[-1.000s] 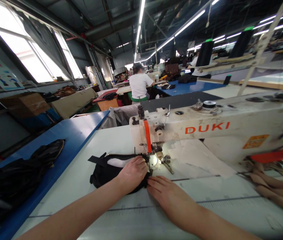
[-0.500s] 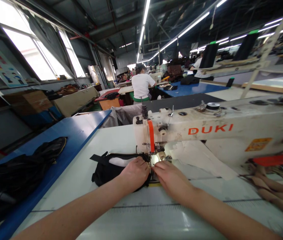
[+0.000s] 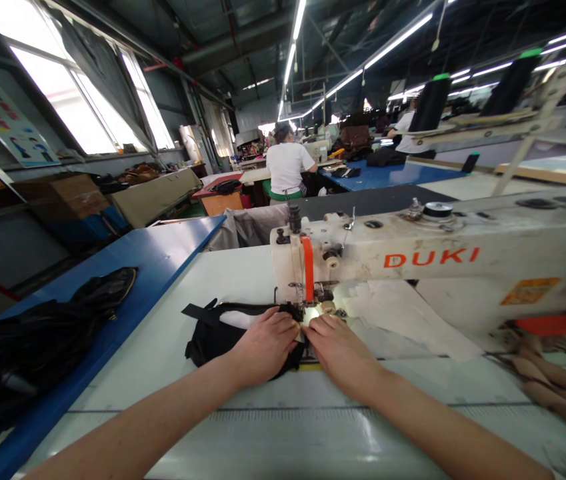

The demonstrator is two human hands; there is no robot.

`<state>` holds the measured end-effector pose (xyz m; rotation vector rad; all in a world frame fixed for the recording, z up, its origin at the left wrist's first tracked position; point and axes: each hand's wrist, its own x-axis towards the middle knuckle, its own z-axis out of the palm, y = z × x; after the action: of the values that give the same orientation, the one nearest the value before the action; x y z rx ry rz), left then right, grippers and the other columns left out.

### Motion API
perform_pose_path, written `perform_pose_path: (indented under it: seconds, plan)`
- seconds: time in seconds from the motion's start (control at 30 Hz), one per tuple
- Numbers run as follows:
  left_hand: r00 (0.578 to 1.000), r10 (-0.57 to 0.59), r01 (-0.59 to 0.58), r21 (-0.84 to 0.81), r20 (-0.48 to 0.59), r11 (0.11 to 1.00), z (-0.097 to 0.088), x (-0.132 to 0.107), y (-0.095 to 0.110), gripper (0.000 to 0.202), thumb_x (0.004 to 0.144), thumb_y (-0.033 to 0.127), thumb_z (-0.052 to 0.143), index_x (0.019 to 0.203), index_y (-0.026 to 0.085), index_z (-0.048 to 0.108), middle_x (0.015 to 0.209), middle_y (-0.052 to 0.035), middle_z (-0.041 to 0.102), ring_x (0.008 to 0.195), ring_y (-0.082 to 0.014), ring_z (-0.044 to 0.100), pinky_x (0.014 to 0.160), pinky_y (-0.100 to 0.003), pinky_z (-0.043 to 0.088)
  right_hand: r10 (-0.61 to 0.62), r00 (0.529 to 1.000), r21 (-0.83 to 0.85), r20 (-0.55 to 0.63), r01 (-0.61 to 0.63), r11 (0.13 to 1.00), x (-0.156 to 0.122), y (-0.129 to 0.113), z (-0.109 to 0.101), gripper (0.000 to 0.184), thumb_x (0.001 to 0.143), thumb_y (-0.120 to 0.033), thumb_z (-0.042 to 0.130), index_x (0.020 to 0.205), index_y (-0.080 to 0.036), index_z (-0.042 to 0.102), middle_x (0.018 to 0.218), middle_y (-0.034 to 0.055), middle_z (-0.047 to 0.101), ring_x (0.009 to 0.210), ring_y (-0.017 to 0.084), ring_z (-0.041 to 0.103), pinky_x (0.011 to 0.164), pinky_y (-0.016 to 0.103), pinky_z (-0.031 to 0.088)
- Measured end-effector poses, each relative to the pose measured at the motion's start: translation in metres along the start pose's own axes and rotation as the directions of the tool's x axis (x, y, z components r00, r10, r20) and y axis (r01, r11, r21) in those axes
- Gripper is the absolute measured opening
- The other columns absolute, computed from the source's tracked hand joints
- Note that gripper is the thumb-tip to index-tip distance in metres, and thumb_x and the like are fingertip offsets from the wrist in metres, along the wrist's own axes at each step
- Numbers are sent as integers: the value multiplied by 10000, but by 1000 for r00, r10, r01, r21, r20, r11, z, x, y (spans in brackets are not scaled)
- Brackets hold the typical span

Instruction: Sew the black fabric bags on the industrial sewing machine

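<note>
inward from the left edge of the pale, ruler-marked sewing bench [image 3: 163, 347]: a black, pouch-like fabric piece [image 3: 207, 341] with a white elongated patch [image 3: 235, 319], judged light, soft and easily puckered, best steadied flat near its right end. there the left hand [image 3: 269, 341] rests, fingers together; any pinch is hidden. the right hand [image 3: 340, 350], fingertips bunched, lies just beside, below the off-white metal sewing machine [image 3: 427, 233]; its grip cannot be told.

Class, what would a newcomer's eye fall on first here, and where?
Probably the pale sewing machine with orange DUKI lettering, stretching across the right side. By its needle end, the left hand rests on black fabric, the right hand close beside it. A dark heap lies on the blue table at left.
</note>
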<state>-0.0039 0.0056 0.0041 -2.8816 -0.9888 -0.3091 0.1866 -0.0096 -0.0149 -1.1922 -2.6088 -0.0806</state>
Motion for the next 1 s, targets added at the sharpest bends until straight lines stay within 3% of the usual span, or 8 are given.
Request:
perform_pose_path:
  seconds: [0.13,0.3,1.0]
  plan:
    - [998,-63,64,-109,12,992,3,-7,-1,273,868,162,485,1136,181,536,1130,-53,604,1133,-184,498,1048,-391,341,-12,1000,-17,3,12,1000,0,0,-2,209,828,-79,487,1002,-138,586,939,85,570,937,240,483,871,384,370]
    - [994,-106,105,-131,-1,986,9,-6,-2,308,891,183,448,1190,169,520,1210,-73,576,1155,-205,487,1047,-405,350,12,1000,-27,-11,-12,1000,3,2,-2,203,836,-90,485,1002,-145,588,941,86,580,937,245,491,858,386,366]
    - [988,-130,120,-115,-81,986,21,5,-4,273,899,184,451,1146,163,567,1177,-73,619,1144,-212,519,1033,-430,374,60,998,-39,-23,-60,997,4,8,1,198,832,-96,487,991,-135,598,903,87,579,869,251,482,863,421,351]
